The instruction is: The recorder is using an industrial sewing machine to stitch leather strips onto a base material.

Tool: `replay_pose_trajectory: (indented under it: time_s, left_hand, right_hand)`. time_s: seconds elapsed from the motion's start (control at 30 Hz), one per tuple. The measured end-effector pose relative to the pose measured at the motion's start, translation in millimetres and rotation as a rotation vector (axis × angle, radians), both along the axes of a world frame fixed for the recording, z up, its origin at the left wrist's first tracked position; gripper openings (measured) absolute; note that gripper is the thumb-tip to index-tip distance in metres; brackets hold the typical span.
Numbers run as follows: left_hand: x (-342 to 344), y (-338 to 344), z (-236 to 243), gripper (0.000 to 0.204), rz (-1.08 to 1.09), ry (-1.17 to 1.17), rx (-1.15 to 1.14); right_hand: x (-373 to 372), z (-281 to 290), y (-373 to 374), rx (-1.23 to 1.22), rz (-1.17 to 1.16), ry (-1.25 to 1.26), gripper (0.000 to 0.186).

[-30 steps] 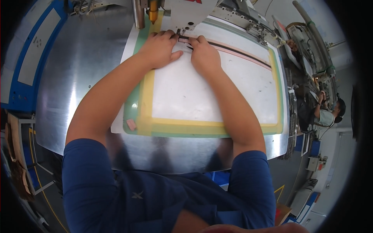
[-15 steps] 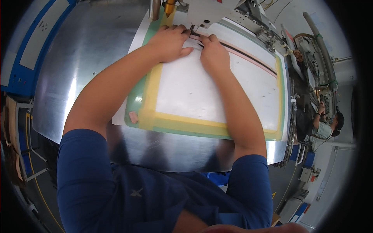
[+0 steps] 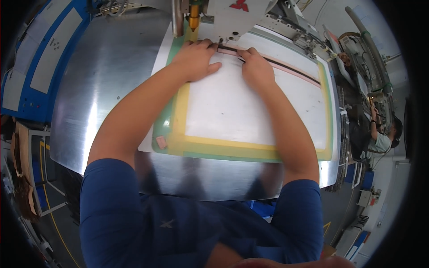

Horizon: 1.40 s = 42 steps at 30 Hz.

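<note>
"At the upper centre of the frame, where does the strip lie relative to the hands?"

"The pink strip with a black band [image 3: 290,69] starts at the left hand's [image 3: 195,61] fingertips, passes under the right hand's [image 3: 258,70] fingertips and slants down toward the upper right. A short length shows between the hands."

"State of each hand?"

"Left: palm down, fingers close together, thumb spread away from them. Right: fingers bent, tips on the strip. A thin dark pointed object [image 3: 241,60] juts from beneath it; its kind, and whether the fingers pinch it, I cannot tell."

"Surroundings?"

"A white machine head [image 3: 237,20] stands just above the strip's left end, an amber fitting [image 3: 193,20] to its left. The white sheet [image 3: 223,116] beneath has yellow and green borders; a small pink scrap [image 3: 161,142] lies at its lower-left corner."
</note>
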<state>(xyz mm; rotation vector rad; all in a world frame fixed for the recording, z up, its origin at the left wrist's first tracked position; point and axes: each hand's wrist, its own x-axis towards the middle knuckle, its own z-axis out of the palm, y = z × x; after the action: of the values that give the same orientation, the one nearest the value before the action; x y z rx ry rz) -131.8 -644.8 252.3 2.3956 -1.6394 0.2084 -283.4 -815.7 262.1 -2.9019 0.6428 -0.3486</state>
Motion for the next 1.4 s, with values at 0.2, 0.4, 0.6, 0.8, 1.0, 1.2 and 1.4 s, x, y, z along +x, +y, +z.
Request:
replay_pose_trajectory:
  time_s: [0.2,0.4,0.6,0.8,1.0,1.2,1.4]
  left_hand:
    - [0,2,4,0.063,0.013,-0.019,0.024]
    - [1,1,1,0.061,0.003,-0.033,0.020]
    - [-15,-4,9,0.062,0.058,-0.053,0.046]
    - [-35,-16,18,0.064,0.182,-0.145,0.123]
    - [-36,-28,9,0.062,0.140,-0.053,0.100]
    - [-43,-18,24,0.063,0.243,-0.025,0.171]
    - [-38,-12,23,0.064,0.275,-0.035,0.178]
  right_hand:
    - [-28,2,-35,-0.027,-0.109,0.067,0.046]
    - [-22,5,-24,-0.051,-0.134,0.048,0.036]
    - [-21,2,-19,-0.073,-0.101,0.035,0.030]
    - [-25,5,-15,-0.002,-0.066,0.005,0.029]
    - [-13,1,-7,0.006,-0.038,0.009,0.030]
    - [-18,9,-7,0.003,0.007,-0.004,0.034]
    - [-46,14,-37,-0.007,-0.155,0.046,0.039]
